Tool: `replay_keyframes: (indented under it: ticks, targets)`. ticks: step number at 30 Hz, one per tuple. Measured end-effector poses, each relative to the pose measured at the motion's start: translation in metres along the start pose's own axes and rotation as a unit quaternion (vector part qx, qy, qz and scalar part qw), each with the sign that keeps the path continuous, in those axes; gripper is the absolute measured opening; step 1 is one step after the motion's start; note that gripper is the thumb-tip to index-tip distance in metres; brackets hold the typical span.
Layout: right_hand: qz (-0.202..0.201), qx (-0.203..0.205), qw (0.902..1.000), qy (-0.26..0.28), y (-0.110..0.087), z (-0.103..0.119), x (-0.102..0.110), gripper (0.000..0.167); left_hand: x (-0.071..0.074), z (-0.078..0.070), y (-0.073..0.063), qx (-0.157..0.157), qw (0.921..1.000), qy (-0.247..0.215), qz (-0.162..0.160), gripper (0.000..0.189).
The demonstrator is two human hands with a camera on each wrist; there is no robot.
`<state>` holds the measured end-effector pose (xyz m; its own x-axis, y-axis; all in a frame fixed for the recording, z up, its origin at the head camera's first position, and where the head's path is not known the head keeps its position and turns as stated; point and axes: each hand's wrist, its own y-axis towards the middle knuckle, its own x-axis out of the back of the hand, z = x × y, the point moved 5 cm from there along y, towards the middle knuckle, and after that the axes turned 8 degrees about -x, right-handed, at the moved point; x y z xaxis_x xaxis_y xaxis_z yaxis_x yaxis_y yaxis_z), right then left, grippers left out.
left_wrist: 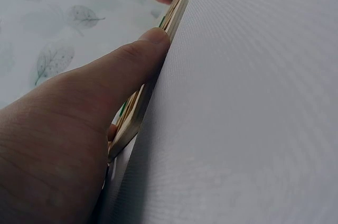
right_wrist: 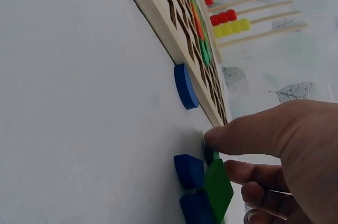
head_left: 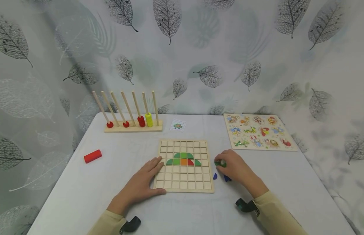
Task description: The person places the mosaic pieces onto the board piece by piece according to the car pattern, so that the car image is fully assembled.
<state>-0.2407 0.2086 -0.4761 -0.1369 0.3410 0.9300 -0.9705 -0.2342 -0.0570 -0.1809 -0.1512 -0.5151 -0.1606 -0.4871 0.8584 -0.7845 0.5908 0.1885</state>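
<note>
A wooden grid board (head_left: pixel 183 186) lies on the table with green, orange and red pieces set in several of its cells. My left hand (head_left: pixel 142 182) rests against the board's left side, fingers spread along that edge and thumb at the near-left corner. To the right of the board, my right hand (head_left: pixel 236 166) pinches a dark green piece (right_wrist: pixel 209 154) between thumb and fingers; its shape is partly hidden. A green square piece (right_wrist: pixel 218 189) and blue pieces (right_wrist: pixel 189 171) lie close under this hand. Another blue piece (right_wrist: pixel 186 86) lies beside the board's edge.
A peg stand (head_left: pixel 133 128) with red and yellow beads stands at the back left. Behind the board lies a small picture card (head_left: pixel 178 125). An animal puzzle board (head_left: pixel 258 132) is at the back right, and a red cylinder (head_left: pixel 92 156) lies at left.
</note>
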Motion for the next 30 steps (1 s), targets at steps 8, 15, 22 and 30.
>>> replay_keyframes:
  ticks: [8, 15, 22, 30]
  targets:
    - [0.006, -0.016, 0.9998, 0.010, 0.0011, -0.0026, -0.0023, 0.018, 0.0004, -0.0001, -0.0002, 0.010, 0.9999, 0.001, 0.007, 0.108]
    - [0.000, -0.007, 1.0000, -0.005, 0.0005, -0.0011, -0.0041, 0.018, -0.0004, 0.0001, 0.0000, 0.006, 1.0000, 0.000, 0.004, 0.108]
    - [-0.010, -0.007, 0.9999, -0.003, -0.0006, 0.0009, -0.0038, 0.019, -0.0019, 0.0005, -0.0006, 0.004, 1.0000, 0.000, -0.001, 0.109]
    - [-0.018, -0.016, 0.9997, 0.007, 0.0009, -0.0019, -0.0044, 0.022, -0.0016, 0.0012, -0.0007, 0.003, 1.0000, -0.001, 0.000, 0.108]
